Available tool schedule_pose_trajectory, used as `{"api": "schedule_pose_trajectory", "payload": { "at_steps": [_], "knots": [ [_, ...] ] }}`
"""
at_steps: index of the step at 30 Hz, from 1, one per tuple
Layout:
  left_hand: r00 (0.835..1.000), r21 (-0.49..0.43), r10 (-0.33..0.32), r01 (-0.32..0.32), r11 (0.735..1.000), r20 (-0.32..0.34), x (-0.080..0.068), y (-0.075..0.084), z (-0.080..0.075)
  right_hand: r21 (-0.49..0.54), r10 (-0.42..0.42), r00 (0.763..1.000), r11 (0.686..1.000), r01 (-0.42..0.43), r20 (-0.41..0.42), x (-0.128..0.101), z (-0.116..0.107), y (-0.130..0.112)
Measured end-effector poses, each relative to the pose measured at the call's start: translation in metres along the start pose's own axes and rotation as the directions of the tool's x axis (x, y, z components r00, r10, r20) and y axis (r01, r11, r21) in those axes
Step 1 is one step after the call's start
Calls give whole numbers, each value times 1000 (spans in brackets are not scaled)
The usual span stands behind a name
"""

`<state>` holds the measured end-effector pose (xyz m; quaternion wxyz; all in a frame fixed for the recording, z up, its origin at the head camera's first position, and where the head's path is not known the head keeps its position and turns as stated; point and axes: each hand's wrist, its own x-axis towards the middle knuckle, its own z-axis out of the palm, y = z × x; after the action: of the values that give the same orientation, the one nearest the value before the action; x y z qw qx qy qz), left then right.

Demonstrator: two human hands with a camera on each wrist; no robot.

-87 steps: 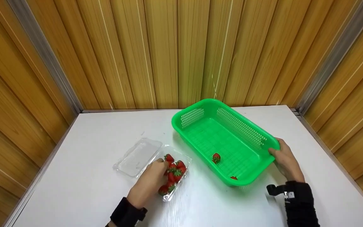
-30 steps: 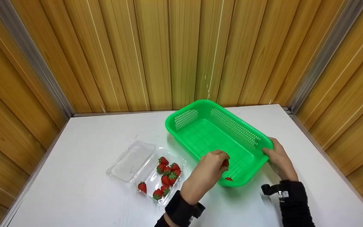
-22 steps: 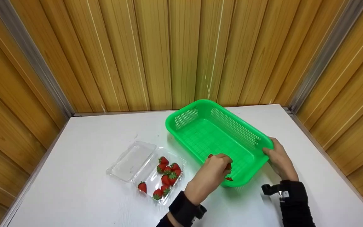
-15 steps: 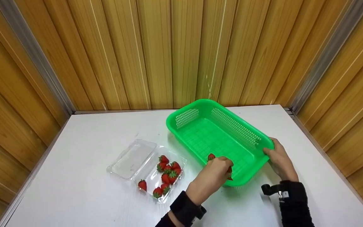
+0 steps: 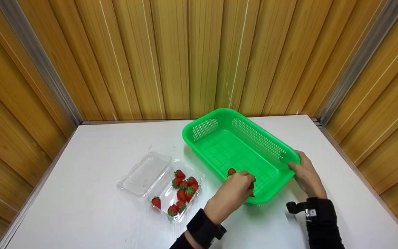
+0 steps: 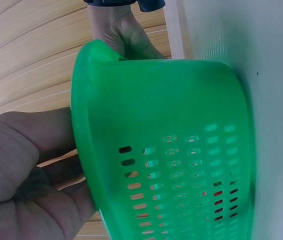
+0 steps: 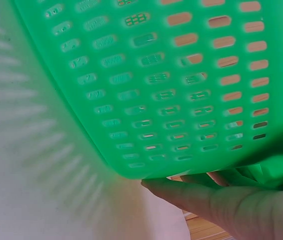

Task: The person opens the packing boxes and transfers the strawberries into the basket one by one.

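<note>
A green plastic basket with perforated sides stands on the table. My left hand reaches over its near side, fingers curled and pointing down inside, and pinches a strawberry that is mostly hidden behind the fingers. Another strawberry lies in the basket just beyond the knuckles. A bit of red shows below the fingertips. My right hand grips the basket's right end, thumb over the rim. In the left wrist view, the left fingers pass behind the rim, so their tips are hidden.
Left of the basket lies an opened clear plastic clamshell box, its lid folded flat to the left. Several strawberries sit in it. A white table bears everything, with wood-look panel walls behind and at the sides.
My left hand has gone from the clear box to the basket, bringing a strawberry, then sunk slightly lower inside and stayed. The right hand has kept its grip on the rim.
</note>
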<state>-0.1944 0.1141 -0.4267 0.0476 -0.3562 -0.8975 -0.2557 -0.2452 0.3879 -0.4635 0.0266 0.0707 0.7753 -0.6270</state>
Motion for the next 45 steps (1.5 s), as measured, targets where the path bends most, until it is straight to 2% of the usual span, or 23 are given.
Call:
{"api": "schedule_pose_trajectory", "payload": {
  "at_steps": [6,13,17,25,32,34,36,38,40,42,45],
  "knots": [
    [1000,22,-8,7,1000,0,1,1,-1,-2,1,1000,1000,-1,6,1,0,-2],
    [995,13,-56,55,998,79,0,3,-8,6,10,1000,1000,-10,6,1,-1,-1],
    [998,49,-49,46,998,51,-7,2,-20,-3,17,1000,1000,-17,15,1,1,-2],
    [999,199,-33,37,979,-24,-39,-11,-59,-14,25,999,1000,-25,25,2,0,-3],
    [997,324,4,20,946,-71,-78,-44,-86,-37,12,1000,999,-12,17,0,-1,-2],
    [997,344,-36,55,937,-62,-90,-55,-90,-41,8,1000,999,-7,12,-1,-2,-2],
    [993,342,-115,115,932,-21,-101,-65,-93,-38,7,1000,999,-7,12,-1,-1,-2],
    [978,341,-208,184,922,34,-111,-73,-94,-36,12,1000,999,-12,15,0,-1,-2],
    [951,345,-296,250,905,88,-119,-80,-94,-37,19,1000,999,-18,17,0,-2,-2],
    [941,362,-319,261,895,110,-126,-87,-92,-40,25,1000,999,-25,18,0,-1,-2],
    [944,382,-308,244,892,116,-134,-94,-90,-34,28,999,999,-27,19,0,0,-3]
  ]
}}
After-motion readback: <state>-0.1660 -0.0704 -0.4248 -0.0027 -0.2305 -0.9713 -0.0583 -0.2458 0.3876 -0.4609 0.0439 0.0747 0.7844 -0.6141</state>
